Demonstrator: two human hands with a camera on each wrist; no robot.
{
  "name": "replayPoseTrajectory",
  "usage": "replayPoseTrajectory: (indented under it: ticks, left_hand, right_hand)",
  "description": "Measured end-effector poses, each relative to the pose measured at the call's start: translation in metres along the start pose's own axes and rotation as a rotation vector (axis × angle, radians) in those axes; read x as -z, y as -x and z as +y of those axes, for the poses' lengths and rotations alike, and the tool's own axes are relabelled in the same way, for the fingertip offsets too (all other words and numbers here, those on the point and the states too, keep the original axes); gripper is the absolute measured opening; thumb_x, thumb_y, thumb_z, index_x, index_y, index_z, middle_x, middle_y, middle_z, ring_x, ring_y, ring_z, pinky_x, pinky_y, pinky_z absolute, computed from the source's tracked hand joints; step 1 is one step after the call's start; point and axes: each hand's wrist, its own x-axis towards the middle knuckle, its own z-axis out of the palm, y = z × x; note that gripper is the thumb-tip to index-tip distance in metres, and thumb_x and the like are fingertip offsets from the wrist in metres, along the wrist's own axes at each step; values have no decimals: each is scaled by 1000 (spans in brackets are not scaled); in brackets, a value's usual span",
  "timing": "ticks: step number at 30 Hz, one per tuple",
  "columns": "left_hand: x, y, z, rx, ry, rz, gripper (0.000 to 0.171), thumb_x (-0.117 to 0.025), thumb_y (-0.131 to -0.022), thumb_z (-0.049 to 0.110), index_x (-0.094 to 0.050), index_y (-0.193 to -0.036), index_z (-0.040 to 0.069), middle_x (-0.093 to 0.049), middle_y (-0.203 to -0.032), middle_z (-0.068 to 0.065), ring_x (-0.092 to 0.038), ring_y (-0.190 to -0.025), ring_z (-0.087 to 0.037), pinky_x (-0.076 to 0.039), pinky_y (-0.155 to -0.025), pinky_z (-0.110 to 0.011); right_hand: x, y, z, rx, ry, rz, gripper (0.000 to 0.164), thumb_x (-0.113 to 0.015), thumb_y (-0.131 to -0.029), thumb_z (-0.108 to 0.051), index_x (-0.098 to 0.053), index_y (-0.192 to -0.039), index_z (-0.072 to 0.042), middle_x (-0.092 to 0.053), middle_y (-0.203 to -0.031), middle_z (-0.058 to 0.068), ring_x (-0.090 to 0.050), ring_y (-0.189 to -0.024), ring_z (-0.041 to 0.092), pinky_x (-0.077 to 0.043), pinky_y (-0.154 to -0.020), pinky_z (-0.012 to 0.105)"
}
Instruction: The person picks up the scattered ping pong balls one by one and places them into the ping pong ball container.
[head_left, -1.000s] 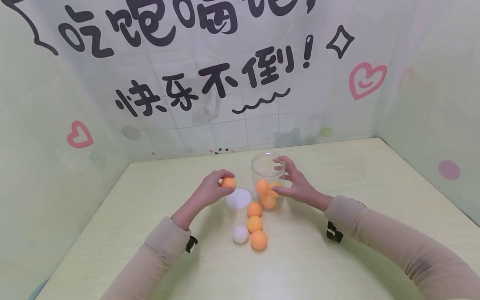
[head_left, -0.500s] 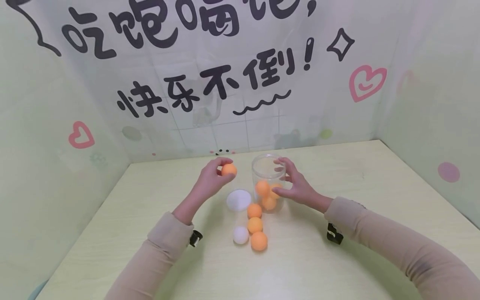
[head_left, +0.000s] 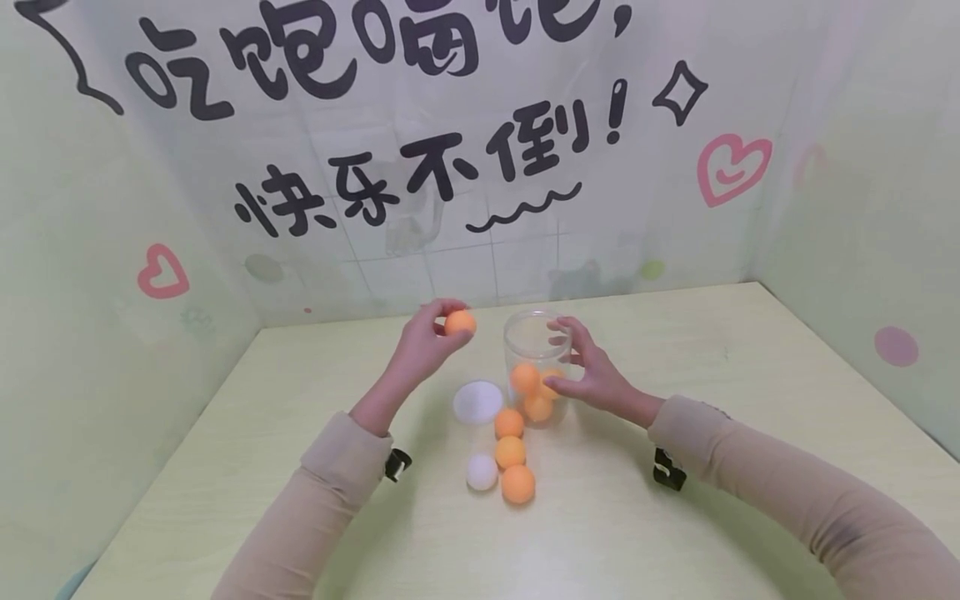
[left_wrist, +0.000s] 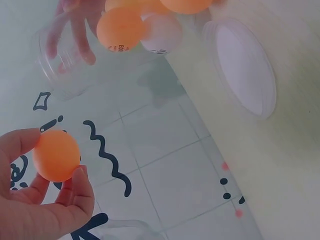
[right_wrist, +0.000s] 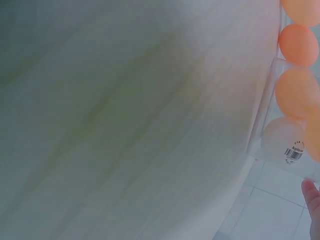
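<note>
In the head view my left hand [head_left: 415,353] pinches an orange ping-pong ball [head_left: 461,323] between thumb and fingers, raised left of the jar. The left wrist view shows the same ball [left_wrist: 56,156] at the fingertips. A clear plastic jar [head_left: 523,343] stands uncovered on the table, with several orange balls at its bottom. A white ball with dark print [right_wrist: 282,141] is also inside it, seen in the right wrist view. My right hand [head_left: 600,377] holds the jar from its right side, thumb in front and fingers behind.
A round white lid [head_left: 477,402] lies left of the jar. In front of the jar, three orange balls [head_left: 511,452] form a line on the table [head_left: 615,525], with a white ball [head_left: 482,472] beside them. A printed curtain [head_left: 465,250] hangs behind the table.
My left hand has risen with the orange ball, from over the lid's edge to the height of the jar's rim. The right hand and the jar have stayed in place.
</note>
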Motion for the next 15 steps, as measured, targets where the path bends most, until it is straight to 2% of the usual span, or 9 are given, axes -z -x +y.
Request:
replayPoseTrajectory:
  ticks: [8, 15]
  left_hand:
    - [-1, -3, 9, -4, 26, 1, 40, -62, -85, 16, -52, -123, 7, -53, -119, -11, -51, -93, -25, -46, -70, -29]
    - [-4, -8, 14, -30, 27, -12, 40, -62, -86, 17, -52, -123, 7, -54, -116, -10, -52, -91, -24, -45, -68, -27]
  right_hand:
    - [0, 1, -1, -5, 9, -5, 74, -66, -74, 10, -21, -131, 11, -33, -133, 34, -39, -116, 52, -40, -89, 58]
    - [0, 1, -2, -9, 10, -7, 73, -66, -74, 10, -20, -131, 11, -33, -133, 34, -39, -116, 52, -40, -89, 58]
